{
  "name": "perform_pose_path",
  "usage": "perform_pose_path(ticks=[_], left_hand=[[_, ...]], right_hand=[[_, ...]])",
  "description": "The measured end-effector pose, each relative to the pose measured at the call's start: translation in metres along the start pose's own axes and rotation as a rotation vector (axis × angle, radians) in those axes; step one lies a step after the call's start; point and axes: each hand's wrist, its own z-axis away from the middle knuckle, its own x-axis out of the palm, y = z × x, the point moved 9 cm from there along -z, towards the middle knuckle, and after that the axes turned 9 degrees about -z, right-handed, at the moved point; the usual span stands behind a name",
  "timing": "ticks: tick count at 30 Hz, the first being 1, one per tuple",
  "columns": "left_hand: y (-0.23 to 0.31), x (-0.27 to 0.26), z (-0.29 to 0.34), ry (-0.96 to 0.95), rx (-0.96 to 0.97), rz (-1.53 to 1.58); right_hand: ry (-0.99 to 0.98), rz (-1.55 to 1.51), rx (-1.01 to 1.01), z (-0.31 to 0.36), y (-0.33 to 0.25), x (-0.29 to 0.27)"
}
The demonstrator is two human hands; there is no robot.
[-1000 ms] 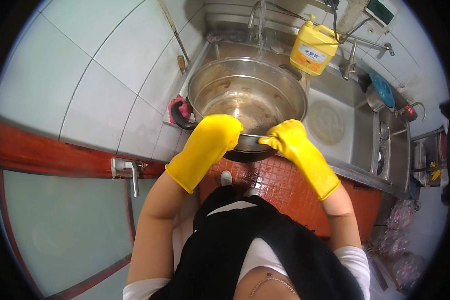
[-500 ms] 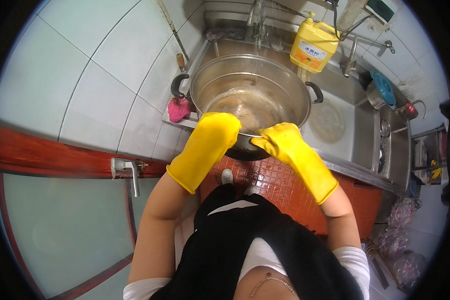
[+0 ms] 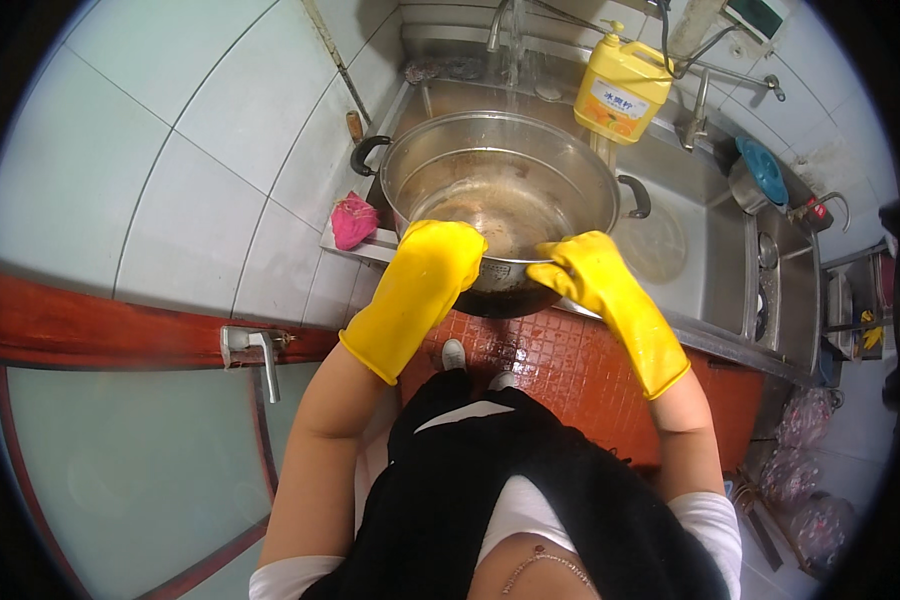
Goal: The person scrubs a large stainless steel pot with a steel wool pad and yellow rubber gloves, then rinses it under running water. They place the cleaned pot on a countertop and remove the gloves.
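A large stainless steel pot (image 3: pixel 570 165) with two black side handles leans toward me at the sink's front edge, its wet inside facing up. My left hand (image 3: pixel 435 262), in a yellow rubber glove, is closed on the near part of the rim. Also gloved in yellow, my right hand (image 3: pixel 585 268) pinches the rim farther right, and its thumb points toward the left hand. Both sets of fingertips are partly hidden behind the rim. Water runs from a tap (image 3: pixel 496 32) at the pot's far side. The pot's outer bottom looks dark.
A yellow pump jug (image 3: pixel 622 90) stands behind the pot at the right. Right of the pot lies a steel sink basin (image 3: pixel 705 250), with a blue-lidded pot (image 3: pixel 760 178) beyond. A pink cloth (image 3: pixel 353 220) rests on the left ledge. A door handle (image 3: pixel 260 350) juts out at the left.
My right hand has slid to the right along the rim, widening the gap between my hands. The pot has turned slightly, its right handle now lower. My left hand keeps its grip.
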Motion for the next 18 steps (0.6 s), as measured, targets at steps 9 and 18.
perform_pose_path(ticks=[9, 18], left_hand=[[-0.001, -0.010, 0.006, 0.000, -0.042, 0.157], [-0.056, 0.042, -0.001, -0.045, -0.069, -0.070]], right_hand=[[-0.186, -0.023, 0.085, -0.001, 0.000, 0.013], [-0.225, 0.148, 0.062, -0.013, 0.016, 0.016]])
